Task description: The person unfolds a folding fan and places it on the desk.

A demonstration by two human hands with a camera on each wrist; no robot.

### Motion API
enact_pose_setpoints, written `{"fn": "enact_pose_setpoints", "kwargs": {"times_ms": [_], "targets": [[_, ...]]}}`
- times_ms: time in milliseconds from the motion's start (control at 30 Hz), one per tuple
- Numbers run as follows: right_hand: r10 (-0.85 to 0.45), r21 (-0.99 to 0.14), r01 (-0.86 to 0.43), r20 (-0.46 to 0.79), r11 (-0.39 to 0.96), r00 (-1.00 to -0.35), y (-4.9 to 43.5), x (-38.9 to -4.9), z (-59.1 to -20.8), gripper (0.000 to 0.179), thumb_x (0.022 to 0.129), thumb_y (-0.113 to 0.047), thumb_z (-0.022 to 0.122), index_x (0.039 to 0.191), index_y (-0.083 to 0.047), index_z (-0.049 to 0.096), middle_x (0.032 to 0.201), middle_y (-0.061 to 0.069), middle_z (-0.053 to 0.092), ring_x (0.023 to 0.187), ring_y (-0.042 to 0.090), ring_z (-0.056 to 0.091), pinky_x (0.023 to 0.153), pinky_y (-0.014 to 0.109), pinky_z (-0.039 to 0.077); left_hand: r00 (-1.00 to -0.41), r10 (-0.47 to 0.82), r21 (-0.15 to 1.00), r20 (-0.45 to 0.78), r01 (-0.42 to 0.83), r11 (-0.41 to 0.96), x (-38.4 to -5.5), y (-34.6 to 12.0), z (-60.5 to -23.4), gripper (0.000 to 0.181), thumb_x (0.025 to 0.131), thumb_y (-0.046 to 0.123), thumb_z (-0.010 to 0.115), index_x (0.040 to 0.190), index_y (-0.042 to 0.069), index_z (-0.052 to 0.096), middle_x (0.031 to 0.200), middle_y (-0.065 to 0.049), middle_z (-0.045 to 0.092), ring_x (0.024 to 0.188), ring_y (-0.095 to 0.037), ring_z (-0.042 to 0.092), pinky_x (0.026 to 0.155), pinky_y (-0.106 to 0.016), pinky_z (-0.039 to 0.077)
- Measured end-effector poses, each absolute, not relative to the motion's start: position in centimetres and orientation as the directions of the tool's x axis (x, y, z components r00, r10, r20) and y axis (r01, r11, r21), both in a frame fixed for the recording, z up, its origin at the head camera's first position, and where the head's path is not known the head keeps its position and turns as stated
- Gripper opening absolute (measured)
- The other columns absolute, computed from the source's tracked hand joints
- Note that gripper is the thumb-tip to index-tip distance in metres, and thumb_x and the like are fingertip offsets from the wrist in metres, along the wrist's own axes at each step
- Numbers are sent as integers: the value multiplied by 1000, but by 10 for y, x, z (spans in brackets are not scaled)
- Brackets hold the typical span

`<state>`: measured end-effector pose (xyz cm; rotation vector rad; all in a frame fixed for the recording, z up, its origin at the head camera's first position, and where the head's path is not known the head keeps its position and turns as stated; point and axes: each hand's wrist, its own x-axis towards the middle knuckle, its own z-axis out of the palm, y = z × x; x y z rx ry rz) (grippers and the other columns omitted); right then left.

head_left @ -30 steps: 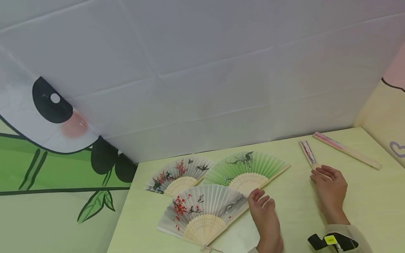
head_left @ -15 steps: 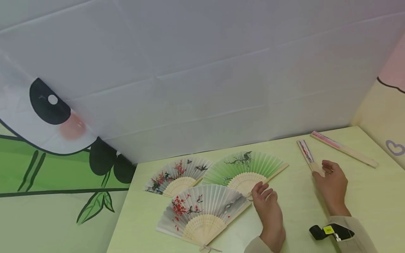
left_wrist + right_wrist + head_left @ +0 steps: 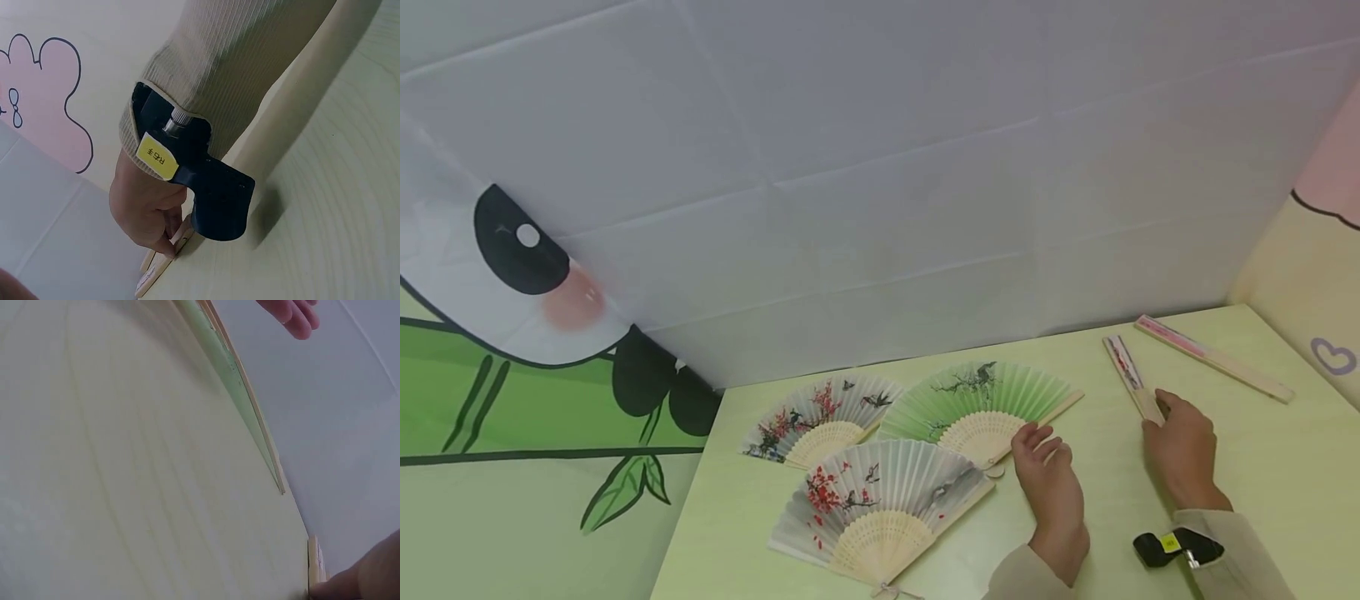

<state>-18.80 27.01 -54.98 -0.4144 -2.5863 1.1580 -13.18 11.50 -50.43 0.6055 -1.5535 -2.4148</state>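
Observation:
My right hand (image 3: 1182, 454) pinches the lower end of a folded hand fan (image 3: 1126, 371) between thumb and fingers; the fan's printed end points toward the wall. The left wrist view shows the same right hand (image 3: 147, 212) with its fingertips on the fan (image 3: 154, 275) down at the table. My left hand (image 3: 1051, 487) holds nothing, its fingers loosely bent, just right of the spread green fan (image 3: 992, 400). In front of that lies a spread grey fan with red blossoms (image 3: 887, 500). Behind on the left is another spread blossom fan (image 3: 827, 417).
A second folded fan (image 3: 1213, 357), pink-printed, lies at the back right of the pale yellow table (image 3: 1285, 483). A white cloth wall (image 3: 880, 208) rises along the table's back edge. My right wrist wears a black camera mount (image 3: 1176, 548).
My right hand has settled on the folded fan's lower end and taken hold of it. The left hand has drifted right, away from the grey fan's edge. The fans lie as before.

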Motion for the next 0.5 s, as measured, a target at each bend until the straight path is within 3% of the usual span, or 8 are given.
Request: {"fn": "enact_pose_setpoints", "kwargs": {"times_ms": [133,300,500], "targets": [[375,-765,128,157,631,-913,270,-186,-548,48,89,9,62,135,21,56,124,42,63,109,57,62,84,65,49,-904,-368,909,-218,-52,-413,-134,119,-506,41,86,-15,58,124,1,55,116,-12,57,103,-26,56,82,-38,50],[376,-762,116,176,637,-910,270,-183,-546,41,88,7,64,126,21,63,112,38,69,96,51,70,66,43,50,-916,-357,919,-184,-32,-392,-136,123,-510,42,84,-16,57,122,0,56,113,-11,58,98,-23,57,79,-32,49],[365,-779,199,41,595,-930,268,-178,-538,38,94,-5,68,126,16,66,111,34,73,92,47,73,61,32,46,-929,-332,915,-165,-18,-402,-138,127,-515,38,84,-17,58,118,0,58,110,-12,61,93,-21,59,77,-28,50]]}}
